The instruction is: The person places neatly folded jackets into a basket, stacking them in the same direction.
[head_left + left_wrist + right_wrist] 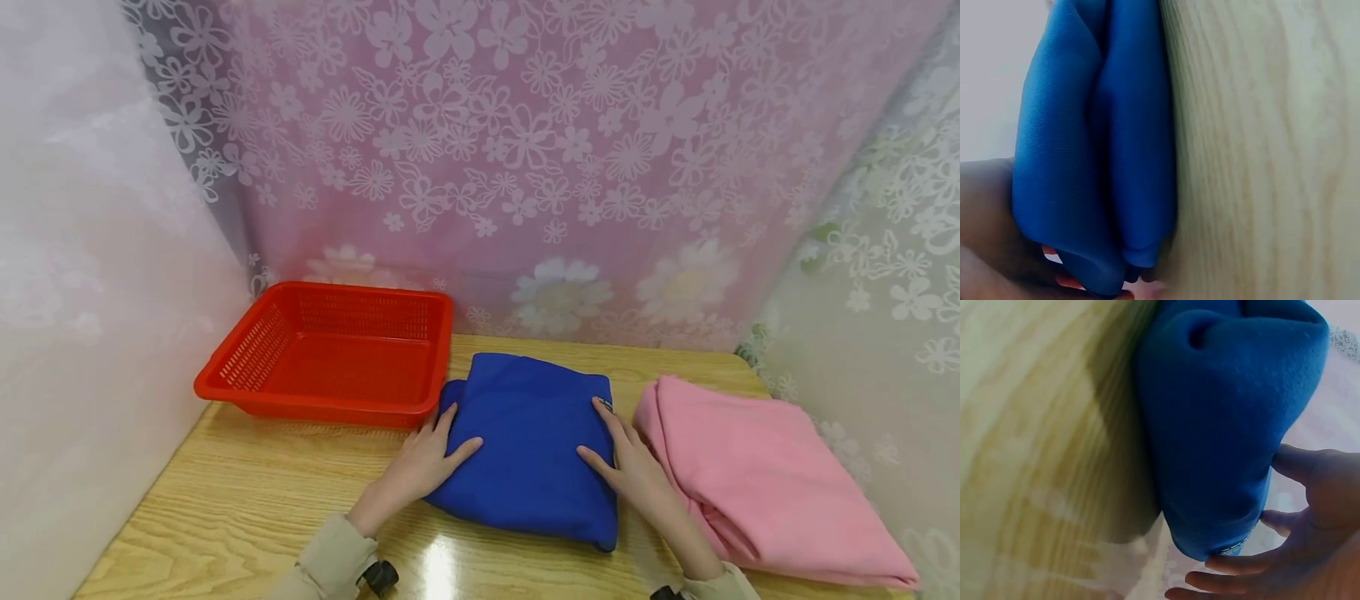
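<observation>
A thick folded blue garment (536,450) lies on the wooden table in front of me, a small white-lettered mark near its upper right edge. Against its left side rests my left hand (420,461), thumb on top of the fabric and fingers spread along the edge. My right hand (633,467) touches the opposite side, its fingers extended and spread, fingertips by the lettered mark. From the right wrist view, the fingers (1241,564) lie lightly along the garment's side. In the left wrist view, stacked fabric layers (1085,144) show, with the fingertips partly hidden behind them.
A red plastic basket (322,408) with perforated sides stands at the back left, close to the blue garment. On the right lies a folded pink garment (780,475), near my right forearm. Floral curtains (480,167) enclose the wooden table (225,500) at the back and sides.
</observation>
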Available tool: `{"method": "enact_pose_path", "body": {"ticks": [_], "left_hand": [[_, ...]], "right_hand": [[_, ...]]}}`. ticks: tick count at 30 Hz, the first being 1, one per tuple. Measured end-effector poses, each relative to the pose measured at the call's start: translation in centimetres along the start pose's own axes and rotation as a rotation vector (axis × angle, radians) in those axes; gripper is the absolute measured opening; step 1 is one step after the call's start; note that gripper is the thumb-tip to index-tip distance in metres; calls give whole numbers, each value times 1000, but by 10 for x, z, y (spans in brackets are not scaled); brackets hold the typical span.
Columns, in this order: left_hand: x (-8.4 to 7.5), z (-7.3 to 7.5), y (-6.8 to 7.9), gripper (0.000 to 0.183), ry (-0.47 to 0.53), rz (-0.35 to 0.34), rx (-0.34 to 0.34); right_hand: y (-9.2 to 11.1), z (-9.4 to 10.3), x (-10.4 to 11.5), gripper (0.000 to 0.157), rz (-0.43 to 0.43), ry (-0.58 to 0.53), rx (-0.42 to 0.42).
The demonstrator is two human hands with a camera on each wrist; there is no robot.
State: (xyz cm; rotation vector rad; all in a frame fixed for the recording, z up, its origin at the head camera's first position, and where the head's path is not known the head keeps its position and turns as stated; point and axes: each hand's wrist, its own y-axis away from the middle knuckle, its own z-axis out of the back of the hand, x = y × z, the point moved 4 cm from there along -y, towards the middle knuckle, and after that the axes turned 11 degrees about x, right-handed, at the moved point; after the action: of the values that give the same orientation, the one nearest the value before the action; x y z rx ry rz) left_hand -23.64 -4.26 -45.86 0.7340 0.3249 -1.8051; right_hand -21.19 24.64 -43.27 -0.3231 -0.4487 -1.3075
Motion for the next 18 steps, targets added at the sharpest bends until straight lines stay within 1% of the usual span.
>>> {"method": "enact_pose_path", "body": {"ticks": [2,8,14,18], "left_hand": [[1,-1,0,85,23,17,4],[4,-2,-2,86,76,19,-4],[6,0,-1,93,158,55,-4],[5,1,-1,96,204,60,5]], "right_hand": [[1,-2,-2,75,12,-47,16],[4,-6,-10,76,14,-163,68],[6,-9,-13,76,16,-341,143],[8,-8,-13,77,-7,-366,156]]}}
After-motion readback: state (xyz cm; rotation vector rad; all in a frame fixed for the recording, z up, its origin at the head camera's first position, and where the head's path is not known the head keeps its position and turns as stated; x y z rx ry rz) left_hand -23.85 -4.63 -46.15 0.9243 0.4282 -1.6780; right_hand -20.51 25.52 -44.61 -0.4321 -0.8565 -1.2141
